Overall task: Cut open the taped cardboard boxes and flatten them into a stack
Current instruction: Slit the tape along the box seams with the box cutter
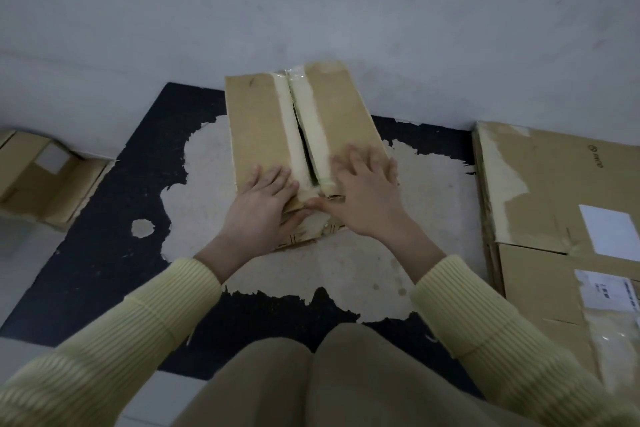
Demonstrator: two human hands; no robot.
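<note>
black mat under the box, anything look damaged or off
Yes: the black mat is damaged. Its surface has peeled off in a ragged pale patch around the box, with a small hole at left.

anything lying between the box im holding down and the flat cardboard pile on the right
Nothing visible does. The left hand and right hand rest directly on the box, and only bare worn mat lies between it and the flattened pile.
</note>
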